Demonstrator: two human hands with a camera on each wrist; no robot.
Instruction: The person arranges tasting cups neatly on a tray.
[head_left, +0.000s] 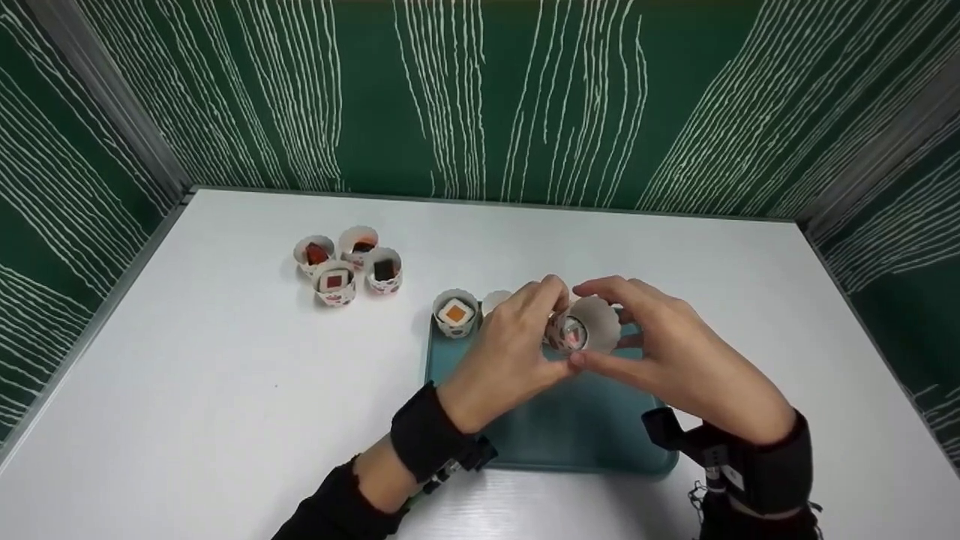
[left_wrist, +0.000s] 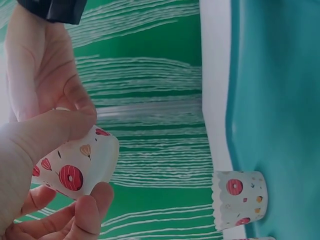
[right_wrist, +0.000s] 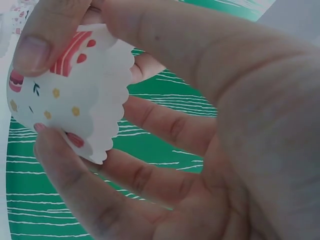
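Note:
Both hands hold one paper baking cup printed with sweets, tipped on its side above the tray. Its scalloped mouth faces my right palm; inside it, a small roundish piece with pink on it shows in the head view. My left hand grips the base end of the cup, thumb on the near side and fingers opposite. With index finger and thumb, my right hand pinches the cup's wall, its other fingers spread behind the rim. The two thumb tips meet at the cup.
A teal tray lies under the hands on the white table. At its far left corner stands a baking cup with a white and orange square piece. Several filled cups cluster farther left. Green walls enclose the table.

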